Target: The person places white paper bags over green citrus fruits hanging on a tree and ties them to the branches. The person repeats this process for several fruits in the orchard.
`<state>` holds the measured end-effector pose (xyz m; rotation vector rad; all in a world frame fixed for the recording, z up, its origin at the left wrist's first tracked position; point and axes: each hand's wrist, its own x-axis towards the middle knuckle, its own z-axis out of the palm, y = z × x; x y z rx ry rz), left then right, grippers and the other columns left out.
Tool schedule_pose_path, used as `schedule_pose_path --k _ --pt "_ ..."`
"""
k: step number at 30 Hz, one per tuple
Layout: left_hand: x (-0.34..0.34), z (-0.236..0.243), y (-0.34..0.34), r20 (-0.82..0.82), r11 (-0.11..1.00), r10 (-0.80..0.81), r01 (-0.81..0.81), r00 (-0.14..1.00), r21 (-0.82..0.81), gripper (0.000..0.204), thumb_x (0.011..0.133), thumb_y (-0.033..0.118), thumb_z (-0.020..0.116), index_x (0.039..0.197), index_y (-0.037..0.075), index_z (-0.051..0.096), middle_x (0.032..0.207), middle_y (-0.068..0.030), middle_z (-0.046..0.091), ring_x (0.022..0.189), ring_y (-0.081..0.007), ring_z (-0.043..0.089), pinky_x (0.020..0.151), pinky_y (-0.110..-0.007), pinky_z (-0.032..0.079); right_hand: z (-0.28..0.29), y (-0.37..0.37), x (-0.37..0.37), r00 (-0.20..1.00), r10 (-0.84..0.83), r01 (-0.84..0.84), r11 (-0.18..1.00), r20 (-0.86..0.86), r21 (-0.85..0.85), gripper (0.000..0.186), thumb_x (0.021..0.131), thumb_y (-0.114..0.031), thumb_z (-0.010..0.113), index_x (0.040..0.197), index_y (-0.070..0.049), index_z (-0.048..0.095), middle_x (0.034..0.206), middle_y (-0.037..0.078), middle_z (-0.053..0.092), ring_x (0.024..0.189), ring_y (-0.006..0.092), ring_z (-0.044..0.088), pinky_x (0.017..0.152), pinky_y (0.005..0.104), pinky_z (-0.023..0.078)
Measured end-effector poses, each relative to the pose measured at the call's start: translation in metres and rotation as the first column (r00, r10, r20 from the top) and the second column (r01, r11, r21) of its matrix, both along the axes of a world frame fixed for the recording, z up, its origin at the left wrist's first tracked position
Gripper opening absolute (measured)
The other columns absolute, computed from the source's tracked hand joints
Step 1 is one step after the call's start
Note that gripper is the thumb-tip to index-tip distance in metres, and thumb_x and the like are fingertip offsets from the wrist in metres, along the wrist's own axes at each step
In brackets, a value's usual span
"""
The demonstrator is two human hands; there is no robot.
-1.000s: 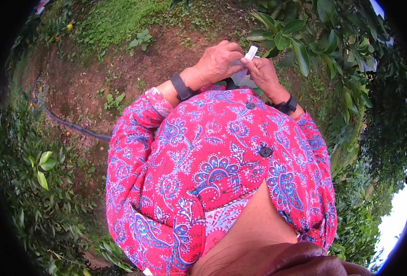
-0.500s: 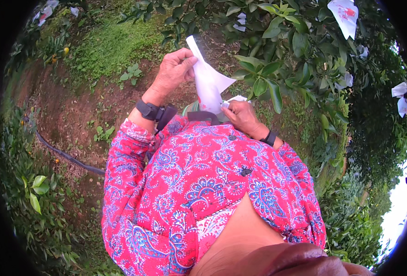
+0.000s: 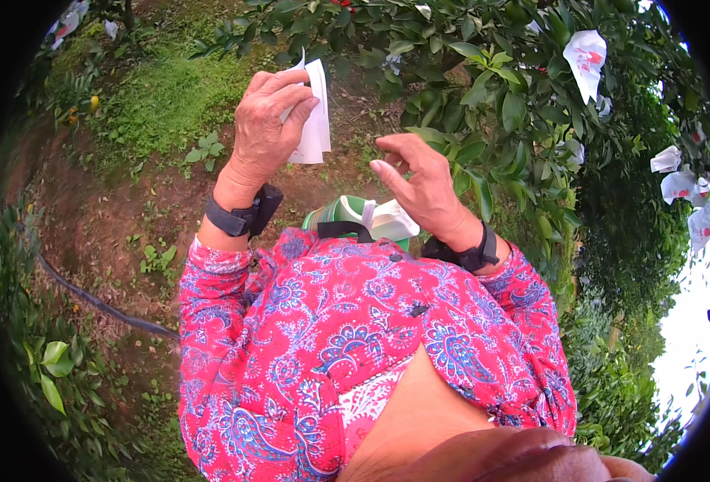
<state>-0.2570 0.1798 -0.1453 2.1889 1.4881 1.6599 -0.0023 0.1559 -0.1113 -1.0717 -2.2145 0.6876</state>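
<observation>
My left hand (image 3: 265, 124) is closed on a white paper bag (image 3: 316, 128), pinched between thumb and fingers, its loose end hanging below the hand. To its right my right hand (image 3: 429, 191) is raised with thumb and forefinger apart and nothing visible between them; the other fingers are curled and partly hidden. At my waist, below both hands, hangs a green container (image 3: 344, 212) on a dark strap (image 3: 345, 230). White papers (image 3: 395, 221) stick out of it, near the right wrist.
Leafy fruit-tree branches (image 3: 467, 153) reach in close to my right hand. White bags with red print (image 3: 586, 64) hang among the leaves. On the left a dark hose (image 3: 106, 304) crosses the bare soil (image 3: 130, 233), with grass (image 3: 170, 96) beyond.
My left hand has moved left with the paper bag. My right hand has come off the bag, risen and opened, and the green container's white papers now show.
</observation>
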Motion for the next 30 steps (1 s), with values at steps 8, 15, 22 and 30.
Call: schedule_pose_path --k 8,15,22,30 --pt "0.028 0.013 -0.027 0.04 0.996 0.057 -0.06 0.998 0.067 0.006 0.076 0.009 0.072 0.079 0.007 0.068 0.075 -0.006 0.064 0.069 -0.0269 0.056 0.064 -0.037 0.045 -0.025 0.053 -0.03 0.974 -0.022 -0.043 0.96 -0.227 -0.277 0.015 0.091 -0.01 0.064 0.095 0.004 0.067 0.082 0.011 0.067 0.074 0.015 0.061 0.072 0.0307 0.049" --pt "0.001 -0.006 -0.022 0.044 0.978 -0.173 0.177 0.984 -0.107 0.009 0.078 0.01 0.071 0.08 0.002 0.067 0.071 -0.0127 0.063 0.07 -0.0335 0.057 0.062 -0.04 0.047 -0.015 0.084 -0.027 0.981 0.099 -0.108 0.993 -0.17 -0.048 0.012 0.091 -0.008 0.062 0.095 0.002 0.067 0.085 0.011 0.067 0.08 0.017 0.064 0.075 0.0304 0.05" --pt "-0.001 -0.007 -0.018 0.02 0.987 0.023 -0.02 1.0 -0.16 0.025 0.077 0.014 0.072 0.063 0.003 0.055 0.062 -0.0143 0.054 0.059 -0.0336 0.05 0.055 -0.044 0.038 0.009 0.074 -0.043 0.997 -0.047 0.008 0.835 0.056 0.55 0.031 0.083 -0.009 0.066 0.113 -0.005 0.063 0.11 0.015 0.063 0.11 0.0331 0.055 0.09 0.0414 0.048" --pt "0.008 0.0 0.008 0.098 0.952 0.114 -0.081 0.989 -0.294 0.043 0.075 0.028 0.077 0.056 0.0 0.05 0.053 -0.0152 0.048 0.048 -0.0286 0.046 0.05 -0.041 0.035 0.014 0.037 -0.058 1.0 -0.014 0.015 0.971 -0.009 0.237 0.017 0.089 -0.016 0.063 0.1 -0.004 0.063 0.095 0.015 0.063 0.084 0.0336 0.064 0.07 0.0409 0.053"
